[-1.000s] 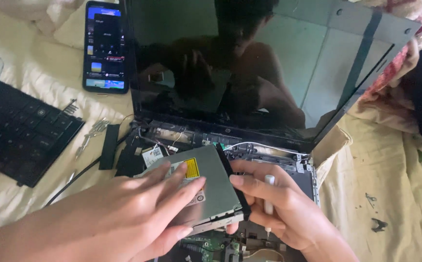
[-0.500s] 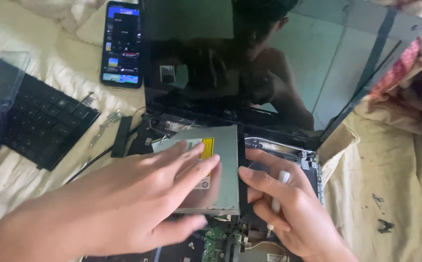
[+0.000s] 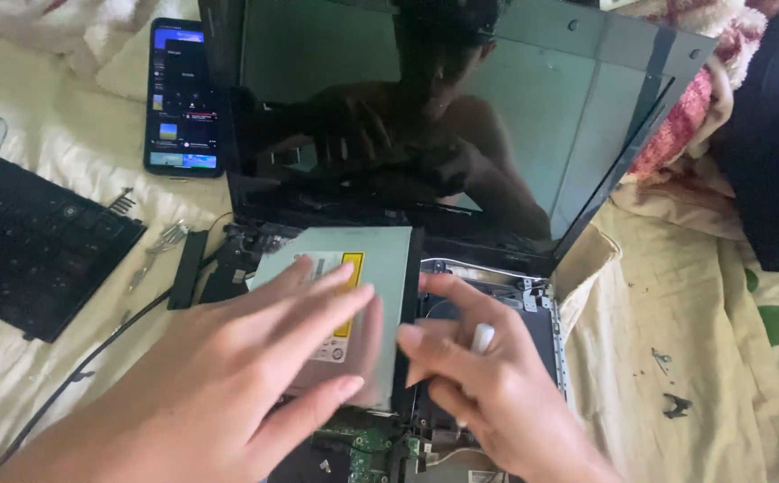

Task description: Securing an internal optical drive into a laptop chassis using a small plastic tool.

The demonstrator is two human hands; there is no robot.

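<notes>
A flat grey optical drive with a yellow label lies on the opened base of a laptop. My left hand rests flat on top of the drive, fingers spread. My right hand touches the drive's dark right edge with thumb and fingers, and a small white stick-like object sits between its fingers. The dark laptop screen stands tilted behind, reflecting a person. Green circuit board shows under the hands.
A smartphone with a lit screen lies at the upper left on the cream sheet. A detached black keyboard lies at left, with small metal parts and a black cable beside it. Dark fabric sits at right.
The drive has turned and slid further onto the laptop base, toward the screen. My right hand moved from beneath it to its right edge; my left hand stays on top.
</notes>
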